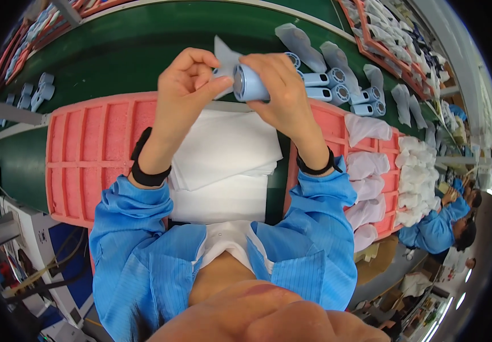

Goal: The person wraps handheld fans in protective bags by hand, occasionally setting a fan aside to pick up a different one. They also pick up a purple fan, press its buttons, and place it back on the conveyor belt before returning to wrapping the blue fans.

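My right hand (280, 85) is wrapped round a light blue plastic housing (251, 84) with a round open end facing left. At that end, my left hand (186, 82) has its thumb and fingers pinched on a thin whitish sheet or bag (226, 56), which stands up between the two hands. Part of the housing is hidden behind my fingers. Below my hands lies a stack of thin white sheets or bags (223, 151). Several similar light blue housings (317, 80) lie just beyond my right hand, some beside whitish wrapped pieces (300, 47).
A pink compartment tray (75, 165) stands left of the stack. The pink tray (337, 128) on the right holds white-wrapped pieces (368, 165). More housings (43, 91) lie far left on the green belt (126, 51). Other people in blue (440, 225) work at far right.
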